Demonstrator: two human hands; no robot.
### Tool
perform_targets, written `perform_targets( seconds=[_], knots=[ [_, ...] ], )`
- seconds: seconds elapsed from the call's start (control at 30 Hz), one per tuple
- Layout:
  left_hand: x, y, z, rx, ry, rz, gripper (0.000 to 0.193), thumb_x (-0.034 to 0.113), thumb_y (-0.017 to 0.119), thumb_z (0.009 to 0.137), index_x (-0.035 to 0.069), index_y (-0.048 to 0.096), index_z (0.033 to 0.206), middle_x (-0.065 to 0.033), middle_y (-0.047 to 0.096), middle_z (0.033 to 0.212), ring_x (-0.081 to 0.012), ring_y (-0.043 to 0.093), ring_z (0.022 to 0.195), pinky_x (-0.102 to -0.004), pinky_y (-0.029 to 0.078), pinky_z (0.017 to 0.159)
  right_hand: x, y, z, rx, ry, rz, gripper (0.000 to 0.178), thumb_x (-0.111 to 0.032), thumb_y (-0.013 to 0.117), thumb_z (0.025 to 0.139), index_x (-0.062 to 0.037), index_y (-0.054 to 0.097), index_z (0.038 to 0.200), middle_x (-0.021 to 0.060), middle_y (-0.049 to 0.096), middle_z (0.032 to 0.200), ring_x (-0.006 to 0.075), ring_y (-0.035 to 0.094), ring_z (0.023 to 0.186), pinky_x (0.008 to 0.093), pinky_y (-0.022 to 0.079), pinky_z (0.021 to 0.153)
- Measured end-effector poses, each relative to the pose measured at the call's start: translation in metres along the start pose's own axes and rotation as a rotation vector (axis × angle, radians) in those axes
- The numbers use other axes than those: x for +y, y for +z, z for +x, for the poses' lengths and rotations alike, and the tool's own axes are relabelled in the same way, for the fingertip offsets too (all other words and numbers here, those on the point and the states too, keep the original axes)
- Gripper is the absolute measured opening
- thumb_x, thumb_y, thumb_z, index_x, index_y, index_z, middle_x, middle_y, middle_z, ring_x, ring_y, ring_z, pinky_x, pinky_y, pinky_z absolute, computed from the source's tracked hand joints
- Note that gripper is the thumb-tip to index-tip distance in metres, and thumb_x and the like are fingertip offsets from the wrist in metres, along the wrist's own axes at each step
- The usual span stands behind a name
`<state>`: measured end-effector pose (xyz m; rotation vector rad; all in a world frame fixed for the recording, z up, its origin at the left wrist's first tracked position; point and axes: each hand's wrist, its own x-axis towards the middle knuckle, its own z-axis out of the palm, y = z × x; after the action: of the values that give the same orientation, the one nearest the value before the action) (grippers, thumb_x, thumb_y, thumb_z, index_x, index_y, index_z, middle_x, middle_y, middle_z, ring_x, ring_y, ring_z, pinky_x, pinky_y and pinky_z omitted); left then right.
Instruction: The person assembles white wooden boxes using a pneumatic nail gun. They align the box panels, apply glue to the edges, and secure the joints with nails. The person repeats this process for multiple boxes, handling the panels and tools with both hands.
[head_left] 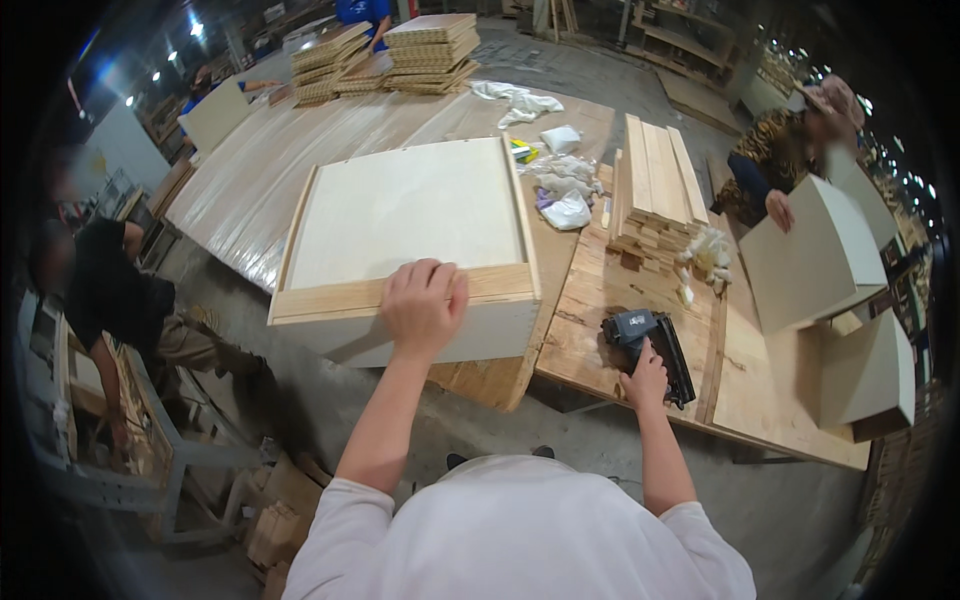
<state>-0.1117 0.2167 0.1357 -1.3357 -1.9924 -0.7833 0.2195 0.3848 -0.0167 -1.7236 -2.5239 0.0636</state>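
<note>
A wooden drawer [410, 210] lies bottom side up in front of me, its pale panel framed by narrow wooden edges. My left hand [425, 310] is closed over the near wooden strip [320, 300] of this drawer, fingers on top and pressed together. To the right, a black and grey nail gun [650, 340] is on the plywood worktop, and my right hand [646, 378] is wrapped round its handle. Part of that handle is hidden by the fingers.
A stack of wooden slats [655, 190] stands beyond the nail gun, near white rags [565, 190]. Panel stacks [430, 50] sit at the far end of the plastic-covered table [260, 190]. A co-worker [800, 140] handles pale drawers [810, 250] at right; another person [110, 270] bends at left.
</note>
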Motion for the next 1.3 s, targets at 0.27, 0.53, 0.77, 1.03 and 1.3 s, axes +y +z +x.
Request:
perform_targets(
  seconds=[0.27,0.53,0.77,1.03,1.3],
  knots=[
    [0.01,0.003,0.008,0.019,-0.051,-0.043,0.02,0.025,0.057,0.087,0.011,0.069,0.08,-0.0006,0.063,0.083,-0.021,0.059,0.083,-0.0364,0.045,0.075,0.052,-0.001,0.042,-0.104,-0.044,0.471,0.083,-0.019,0.064,0.07,-0.0022,0.03,0.143,0.0256,0.063,0.102,0.0331,0.065,0.09,0.0424,0.052,0.081],
    [0.014,0.005,0.011,-0.011,-0.174,-0.012,0.029,0.025,0.052,0.09,0.009,0.071,0.074,-0.0032,0.064,0.08,-0.0234,0.057,0.081,-0.0365,0.044,0.073,0.026,-0.12,0.059,-0.646,-0.304,1.886,0.035,-0.005,0.065,0.07,0.001,0.052,0.102,0.0079,0.058,0.073,0.0172,0.059,0.059,0.0332,0.05,0.062],
    [0.018,0.004,0.011,-0.003,-0.144,0.075,0.029,0.019,0.048,0.089,0.007,0.07,0.075,-0.0058,0.063,0.078,-0.0245,0.057,0.078,-0.0368,0.044,0.073,-0.029,-0.077,0.049,-1.334,-0.418,2.299,0.05,-0.043,0.049,0.092,-0.0071,0.047,0.126,0.0041,0.049,0.064,0.016,0.049,0.053,0.0326,0.046,0.062],
    [0.024,0.01,0.013,0.045,-0.14,0.07,0.027,0.016,0.047,0.085,0.007,0.069,0.072,-0.0057,0.063,0.076,-0.0241,0.057,0.076,-0.0366,0.044,0.073,-0.044,-0.054,0.052,-1.511,-0.43,2.349,0.073,-0.066,0.03,0.093,-0.0081,0.043,0.134,0.0026,0.045,0.062,0.0144,0.046,0.051,0.0318,0.044,0.061],
    [0.025,0.013,0.012,0.057,-0.14,0.089,0.027,0.016,0.046,0.084,0.006,0.067,0.069,-0.0068,0.063,0.075,-0.0251,0.057,0.075,-0.037,0.044,0.074,-0.04,-0.059,0.058,-1.431,-0.449,2.202,0.076,-0.068,0.034,0.091,-0.0051,0.043,0.132,0.0023,0.045,0.06,0.0148,0.045,0.047,0.0329,0.044,0.059]
  ],
)
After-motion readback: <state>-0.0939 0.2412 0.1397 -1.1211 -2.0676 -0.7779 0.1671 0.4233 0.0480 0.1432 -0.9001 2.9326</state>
